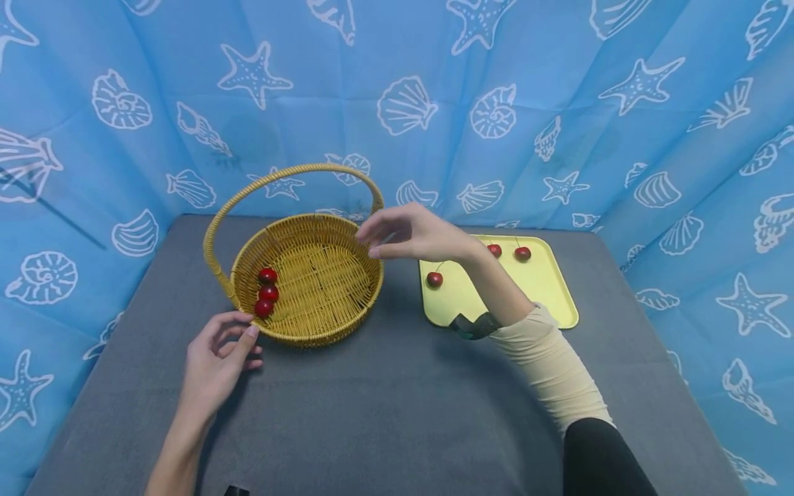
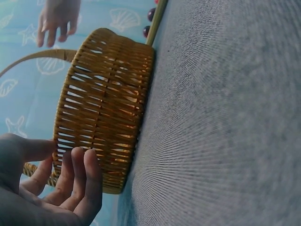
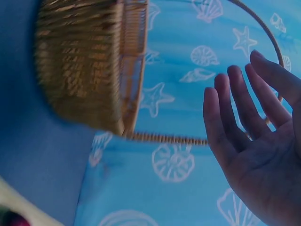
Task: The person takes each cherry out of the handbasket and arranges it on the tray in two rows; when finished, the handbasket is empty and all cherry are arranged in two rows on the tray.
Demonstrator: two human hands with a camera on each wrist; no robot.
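A round woven wicker basket (image 1: 316, 334) with a tall arched handle stands on the left of the table. My left hand (image 1: 217, 358) pinches its near-left rim, and the left wrist view has the thumb at the rim and the other fingers (image 2: 92, 174) along the outer wall. Three red cherries (image 1: 267, 293) lie in a row inside, against the left wall. Over the basket's right edge hovers my right hand (image 1: 412, 233), its fingers relaxed and bent a little. In the right wrist view nothing lies in that palm (image 3: 263, 160).
Right of the basket is a yellow tray (image 1: 540, 296), partly behind my right forearm. Several stemmed cherries, one at its left side (image 1: 435, 280), lie on it. Grey cloth (image 1: 384, 420) covers the table. A blue shell-print curtain (image 1: 335, 83) hangs behind.
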